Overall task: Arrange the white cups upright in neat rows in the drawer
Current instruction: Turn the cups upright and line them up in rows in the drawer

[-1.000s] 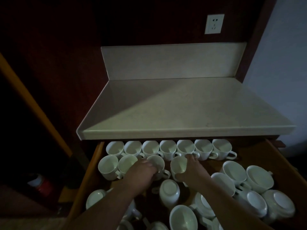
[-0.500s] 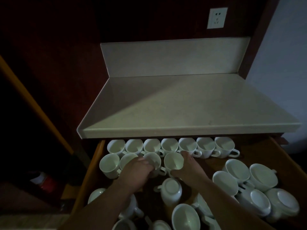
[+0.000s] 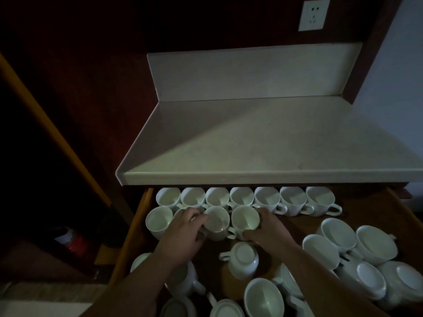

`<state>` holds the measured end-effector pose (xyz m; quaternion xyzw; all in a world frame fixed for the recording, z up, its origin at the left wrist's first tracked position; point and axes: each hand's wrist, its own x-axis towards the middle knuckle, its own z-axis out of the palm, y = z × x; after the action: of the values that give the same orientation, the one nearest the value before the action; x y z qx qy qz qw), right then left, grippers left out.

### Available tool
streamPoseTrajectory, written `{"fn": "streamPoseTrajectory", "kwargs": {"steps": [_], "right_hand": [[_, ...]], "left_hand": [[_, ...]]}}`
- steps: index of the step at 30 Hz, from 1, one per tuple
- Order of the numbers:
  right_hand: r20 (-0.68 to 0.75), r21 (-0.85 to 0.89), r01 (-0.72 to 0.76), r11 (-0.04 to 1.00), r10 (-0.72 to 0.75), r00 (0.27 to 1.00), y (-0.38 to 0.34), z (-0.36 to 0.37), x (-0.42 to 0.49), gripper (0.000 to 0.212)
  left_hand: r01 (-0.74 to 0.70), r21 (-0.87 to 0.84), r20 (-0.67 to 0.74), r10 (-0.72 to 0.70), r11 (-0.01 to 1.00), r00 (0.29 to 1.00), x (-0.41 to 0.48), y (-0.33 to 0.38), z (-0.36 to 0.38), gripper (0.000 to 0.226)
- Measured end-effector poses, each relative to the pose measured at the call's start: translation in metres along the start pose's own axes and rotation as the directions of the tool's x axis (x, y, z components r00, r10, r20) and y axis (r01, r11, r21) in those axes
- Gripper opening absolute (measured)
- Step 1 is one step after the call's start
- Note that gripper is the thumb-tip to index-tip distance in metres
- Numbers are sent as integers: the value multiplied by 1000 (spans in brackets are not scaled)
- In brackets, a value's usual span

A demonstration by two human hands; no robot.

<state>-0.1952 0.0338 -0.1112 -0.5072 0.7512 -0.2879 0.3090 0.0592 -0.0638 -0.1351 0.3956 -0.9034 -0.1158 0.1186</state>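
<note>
Several white cups (image 3: pixel 241 196) stand upright in a back row of the wooden drawer (image 3: pixel 137 227). A second row in front starts at the left with one upright cup (image 3: pixel 159 221). My left hand (image 3: pixel 183 236) grips the third cup (image 3: pixel 217 221) of that row and hides most of the second. My right hand (image 3: pixel 267 227) holds the fourth cup (image 3: pixel 245 220) by its right side, upright. An upside-down cup (image 3: pixel 242 259) lies just in front of my hands. More cups lie tumbled at the front and right.
A pale countertop (image 3: pixel 263 143) overhangs the drawer's back. A pile of loose cups (image 3: pixel 357 252) fills the drawer's right side. A wall socket (image 3: pixel 314 14) sits above. A red and white object (image 3: pixel 71 241) lies in the dark space at left.
My right hand has carried its cup leftward, tight beside the cup under my left hand. The camera has moved in slightly.
</note>
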Motion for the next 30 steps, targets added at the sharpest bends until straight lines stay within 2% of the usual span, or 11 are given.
{"fn": "streamPoseTrajectory", "kwargs": {"steps": [3,7,12,14,16,18,20,23,25,27,30], "right_hand": [[1,11,2,1000,-2,1000,-4,3,1,35],[8,4,17,1000,-17,1000,-10,2,-3,39],[10,-39,60,997,-60,998,-17,-1,-7,37],[17,-82,71,994,-70,997,-17,-4,-8,34],[65,-206,142,968,-131,989,-14,-10,-10,29],[94,-317,149,937,-125,988,-10,-23,-12,20],[100,-371,96,924,-63,993,3,-42,-8,16],[62,-517,72,853,-47,997,22,-83,-14,26],[53,-502,28,864,-1,999,25,-107,-24,24],[59,-505,-38,862,79,995,38,-122,-29,23],[156,-592,9,806,104,982,57,-130,-41,35]], "left_hand": [[58,-63,74,-54,996,996,0,-6,-1,56],[91,-51,145,-83,995,986,1,1,2,52],[190,-23,114,-186,982,976,5,15,9,32],[196,-2,108,-195,981,975,6,18,9,31],[203,31,110,-205,979,973,6,20,6,35],[203,67,95,-209,977,973,7,26,2,43],[183,83,44,-187,980,981,10,39,-3,51],[84,-1,14,-84,996,996,16,70,-7,46],[29,-72,94,-23,997,995,21,94,-5,42],[-19,-53,185,28,998,982,23,115,2,36],[-16,-6,264,17,1000,964,19,130,13,43]]}}
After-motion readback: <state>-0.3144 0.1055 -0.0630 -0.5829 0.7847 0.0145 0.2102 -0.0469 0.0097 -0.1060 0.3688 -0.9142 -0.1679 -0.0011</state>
